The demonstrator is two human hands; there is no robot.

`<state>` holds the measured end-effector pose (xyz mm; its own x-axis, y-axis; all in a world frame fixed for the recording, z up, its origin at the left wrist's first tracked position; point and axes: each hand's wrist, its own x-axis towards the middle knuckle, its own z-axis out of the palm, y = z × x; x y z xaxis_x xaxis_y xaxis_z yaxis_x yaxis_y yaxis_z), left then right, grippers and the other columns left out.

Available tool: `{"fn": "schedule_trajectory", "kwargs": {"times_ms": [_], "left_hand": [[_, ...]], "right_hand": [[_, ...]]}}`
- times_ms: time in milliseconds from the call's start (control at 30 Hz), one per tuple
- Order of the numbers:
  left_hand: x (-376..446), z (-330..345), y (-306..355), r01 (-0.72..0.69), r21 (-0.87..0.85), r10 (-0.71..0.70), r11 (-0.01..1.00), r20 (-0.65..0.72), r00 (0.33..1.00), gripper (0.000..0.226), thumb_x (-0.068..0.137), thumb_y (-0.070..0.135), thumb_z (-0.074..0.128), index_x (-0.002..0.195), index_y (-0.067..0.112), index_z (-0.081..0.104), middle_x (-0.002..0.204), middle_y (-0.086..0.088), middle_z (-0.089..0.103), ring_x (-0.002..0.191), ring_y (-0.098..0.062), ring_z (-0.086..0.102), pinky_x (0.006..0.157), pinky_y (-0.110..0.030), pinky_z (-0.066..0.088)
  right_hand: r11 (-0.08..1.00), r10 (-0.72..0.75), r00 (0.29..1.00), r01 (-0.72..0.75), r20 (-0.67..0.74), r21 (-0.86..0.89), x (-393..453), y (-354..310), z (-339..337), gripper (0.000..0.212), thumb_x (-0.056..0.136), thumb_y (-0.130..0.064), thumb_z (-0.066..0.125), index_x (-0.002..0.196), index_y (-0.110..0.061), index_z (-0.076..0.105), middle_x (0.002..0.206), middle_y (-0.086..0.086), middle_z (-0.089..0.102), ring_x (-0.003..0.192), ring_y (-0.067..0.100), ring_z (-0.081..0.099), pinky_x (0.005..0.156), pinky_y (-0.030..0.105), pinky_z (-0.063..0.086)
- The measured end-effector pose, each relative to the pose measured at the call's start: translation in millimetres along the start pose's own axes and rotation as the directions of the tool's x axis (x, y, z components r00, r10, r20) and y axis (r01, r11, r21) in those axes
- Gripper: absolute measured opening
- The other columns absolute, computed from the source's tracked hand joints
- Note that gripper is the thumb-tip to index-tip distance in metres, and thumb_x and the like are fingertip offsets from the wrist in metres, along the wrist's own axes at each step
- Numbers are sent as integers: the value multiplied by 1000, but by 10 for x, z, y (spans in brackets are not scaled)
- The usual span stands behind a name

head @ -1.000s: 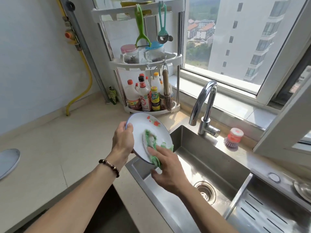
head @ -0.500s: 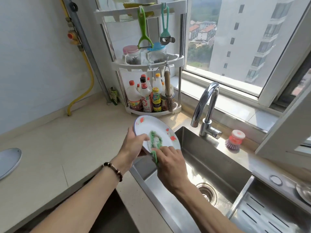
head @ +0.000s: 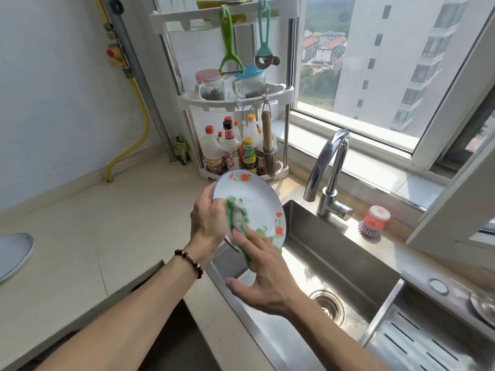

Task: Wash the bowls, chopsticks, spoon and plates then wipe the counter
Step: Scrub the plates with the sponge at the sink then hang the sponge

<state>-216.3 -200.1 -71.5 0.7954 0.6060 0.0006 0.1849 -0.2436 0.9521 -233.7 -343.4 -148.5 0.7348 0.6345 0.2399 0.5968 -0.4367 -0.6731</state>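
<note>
A white plate (head: 257,199) with red flowers and a blue rim is held tilted above the left end of the steel sink (head: 345,255). My left hand (head: 207,220) grips its left edge, thumb on the face. My right hand (head: 263,271) presses a green scrubbing cloth (head: 237,218) against the plate's face with straight fingers. The cloth hangs down past the plate's lower edge.
A chrome faucet (head: 328,172) stands behind the sink, with a red and purple dish brush (head: 373,219) to its right. A corner rack (head: 235,103) holds bottles, jars and hanging tools. A pale round lid (head: 13,254) lies at the far left of the beige counter (head: 88,231). The drainboard (head: 428,344) is at the right.
The plate has turned in my left hand and its flower pattern has shifted round. My right hand has slid the green cloth across the face, down to the plate's lower part.
</note>
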Motion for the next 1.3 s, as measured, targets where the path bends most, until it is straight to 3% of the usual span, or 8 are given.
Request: {"fn": "schedule_trajectory", "kwargs": {"times_ms": [133,533,633,733,833,1033,1167,1300], "left_hand": [[21,-42,-28,-4,22,3,1000,24,1000,53,74,28,39,120,24,66,103,-1,70,94,-25,62,70,-31,47],[82,-109,-117,16,-28,-16,999,-18,1000,46,72,26,42,109,24,71,96,-1,71,95,-28,66,73,-37,54],[154,-208,-81,53,2,-53,999,117,992,37,83,19,46,111,26,70,95,-2,72,91,-26,68,71,-39,58],[253,-364,31,142,8,-140,990,229,963,31,96,9,46,112,21,68,89,-7,69,72,-26,64,47,-25,48],[222,-397,114,261,-26,-248,965,240,939,17,97,14,50,101,21,64,91,-9,64,70,-25,60,49,-25,48],[-197,-126,-75,135,-218,-93,967,192,977,48,94,11,56,137,31,47,119,1,68,98,-19,70,68,-35,61],[-125,-69,-66,15,-183,-30,983,-78,997,50,83,37,42,129,31,57,120,1,66,105,-20,65,90,-40,56],[14,-167,-59,58,-181,-68,982,-46,997,27,95,34,44,111,30,64,111,-4,69,105,-28,67,90,-50,58]], "right_hand": [[982,42,997,-29,65,-188,91,284,-169,86,83,-40,67,158,-29,27,160,2,34,146,22,31,120,31,21],[999,38,999,-37,20,-12,90,-94,-22,70,81,-31,70,147,-28,48,143,-4,50,130,17,43,112,35,35],[999,-41,996,44,75,-30,9,17,-81,68,84,-22,76,145,-35,49,148,-6,50,131,16,46,110,31,38],[928,-195,978,158,-77,-339,7,325,-103,55,81,-11,81,131,-24,62,126,3,65,107,26,64,89,37,55],[834,-311,930,169,-196,-525,65,309,-44,31,87,-5,64,116,-16,69,100,5,67,84,27,64,71,36,54],[917,-58,932,-92,-358,-387,296,-142,18,32,67,-4,75,95,-20,71,72,-1,61,63,25,60,42,30,43],[991,-74,978,50,-197,-125,187,-328,-28,48,81,-29,69,129,-29,63,113,-6,70,98,20,65,75,35,58],[982,-41,993,60,111,-178,133,-64,-331,71,92,-69,31,155,-34,36,160,-1,37,146,17,34,119,27,21]]}}
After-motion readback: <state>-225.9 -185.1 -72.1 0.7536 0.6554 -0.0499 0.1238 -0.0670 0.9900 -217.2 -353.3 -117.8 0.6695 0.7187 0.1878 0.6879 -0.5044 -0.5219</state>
